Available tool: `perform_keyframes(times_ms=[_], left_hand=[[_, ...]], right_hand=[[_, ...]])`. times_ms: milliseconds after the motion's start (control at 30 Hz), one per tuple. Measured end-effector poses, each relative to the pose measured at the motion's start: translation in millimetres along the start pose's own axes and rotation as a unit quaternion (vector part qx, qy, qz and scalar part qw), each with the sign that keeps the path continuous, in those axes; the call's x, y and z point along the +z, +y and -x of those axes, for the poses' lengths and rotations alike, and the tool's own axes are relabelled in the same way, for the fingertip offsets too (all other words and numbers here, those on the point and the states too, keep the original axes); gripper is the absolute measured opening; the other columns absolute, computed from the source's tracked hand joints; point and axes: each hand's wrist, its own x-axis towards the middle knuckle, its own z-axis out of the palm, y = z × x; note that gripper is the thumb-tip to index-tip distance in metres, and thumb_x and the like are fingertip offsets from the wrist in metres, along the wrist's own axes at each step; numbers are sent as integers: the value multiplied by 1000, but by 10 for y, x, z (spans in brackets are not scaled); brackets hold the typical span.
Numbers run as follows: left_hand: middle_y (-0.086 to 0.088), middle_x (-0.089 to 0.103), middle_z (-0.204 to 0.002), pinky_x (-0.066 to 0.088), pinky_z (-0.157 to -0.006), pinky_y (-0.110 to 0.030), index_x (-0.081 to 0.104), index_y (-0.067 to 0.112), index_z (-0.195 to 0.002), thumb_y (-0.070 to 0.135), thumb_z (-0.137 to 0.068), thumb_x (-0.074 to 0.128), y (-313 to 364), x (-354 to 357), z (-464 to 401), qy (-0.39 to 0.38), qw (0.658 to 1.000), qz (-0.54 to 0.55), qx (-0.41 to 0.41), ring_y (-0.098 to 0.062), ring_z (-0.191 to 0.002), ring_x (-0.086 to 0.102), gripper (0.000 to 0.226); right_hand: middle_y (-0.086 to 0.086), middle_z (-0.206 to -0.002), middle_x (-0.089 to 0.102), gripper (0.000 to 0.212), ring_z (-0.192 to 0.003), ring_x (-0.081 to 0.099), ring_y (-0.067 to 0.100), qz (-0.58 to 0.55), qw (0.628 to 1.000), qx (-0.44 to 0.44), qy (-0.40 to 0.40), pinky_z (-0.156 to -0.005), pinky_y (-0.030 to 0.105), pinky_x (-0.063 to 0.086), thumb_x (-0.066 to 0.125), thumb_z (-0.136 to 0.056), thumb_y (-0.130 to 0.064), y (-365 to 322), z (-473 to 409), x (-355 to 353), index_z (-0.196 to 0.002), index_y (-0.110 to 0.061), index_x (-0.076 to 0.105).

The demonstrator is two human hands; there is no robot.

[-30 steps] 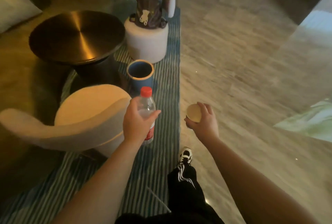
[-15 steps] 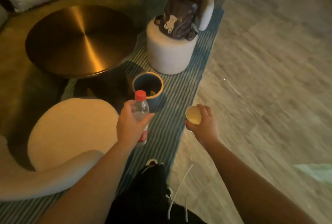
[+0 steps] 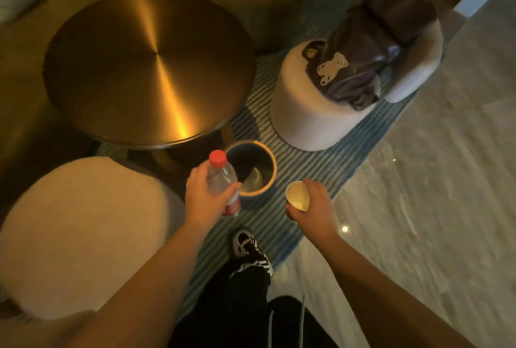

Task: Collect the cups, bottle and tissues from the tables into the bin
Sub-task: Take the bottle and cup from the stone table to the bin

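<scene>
Left hand [image 3: 208, 198]: grips clear plastic bottle with red cap [image 3: 222, 180], upright, cap up.
Right hand [image 3: 314, 208]: holds white paper cup [image 3: 298, 196], mouth up.
Round blue bin [image 3: 272, 165]: between hands.

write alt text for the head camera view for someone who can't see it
Seen from above, a person's left hand holds a red-capped plastic bottle at the rim of a small round bin, while the right hand holds an empty paper cup beside it. The bin stands on a striped rug by a round brass table.
</scene>
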Motion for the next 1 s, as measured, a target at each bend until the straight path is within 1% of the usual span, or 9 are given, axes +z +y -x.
perform_keyframes(times_ms=[67,167,333,500,667,767,833,900,1000], left_hand=[[8,53,-117,44,-96,-42,50,29,-123,32,-66,84,-9,167,-255,13,999,19,-35,-15,-114,51,66],[14,56,-115,48,-92,-37,43,41,-120,30,-64,84,-87,435,-559,28,993,53,-99,-9,-107,55,70],[11,52,-115,51,-89,-36,52,35,-116,22,-65,84,-473,1011,-1008,84,986,67,-128,-5,-105,55,62],[35,55,-105,49,-65,-12,49,59,-106,41,-68,78,-1101,1732,-1518,135,969,94,-187,12,-94,57,51],[26,56,-118,50,-86,-30,33,68,-120,40,-65,82,-1639,2285,-1699,158,947,119,-252,-1,-109,56,80],[36,48,-122,40,-90,-20,21,74,-121,41,-65,82,-1716,2399,-1654,173,947,88,-256,16,-115,44,89],[54,35,-116,33,-81,-9,15,79,-118,49,-66,74,-1657,2367,-1583,178,952,36,-248,33,-107,31,84],[59,29,-116,31,-79,-7,15,78,-118,55,-71,67,-1555,2296,-1472,186,948,3,-258,34,-106,28,74],[27,34,-140,33,-98,-23,20,57,-139,50,-82,64,-1326,2163,-1269,191,941,-2,-279,12,-122,26,73]], right_hand=[[6,-132,46,71,-119,45,23,4,1000,-12,-23,-98,35,39,79,-72,-28,42,-425,-66,-133,-13,45],[6,-134,43,73,-120,44,23,10,998,-20,-55,-97,32,37,77,-74,-27,129,-1015,-26,-137,-13,42],[2,-130,43,67,-117,45,18,-1,994,-25,-105,-97,29,41,74,-73,-24,299,-1822,435,-132,-16,43],[-1,-117,53,56,-103,50,10,62,986,-88,-127,-77,7,34,78,-73,-33,699,-2658,1255,-120,-20,51],[2,-126,48,76,-115,48,19,37,983,-83,-162,-89,40,50,82,-69,-38,1092,-3099,1854,-132,-20,42],[1,-132,45,86,-119,47,21,60,976,-99,-187,-91,44,49,81,-67,-46,1206,-3212,2050,-137,-23,36],[3,-142,40,98,-128,40,22,96,964,-119,-216,-100,44,43,80,-65,-50,1229,-3264,2094,-144,-21,29],[5,-148,34,101,-135,34,23,124,952,-133,-245,-106,45,38,77,-67,-52,1210,-3260,2037,-147,-19,25],[6,-153,28,92,-140,28,22,150,940,-157,-262,-110,44,34,69,-76,-54,1061,-3154,1752,-148,-19,24]])
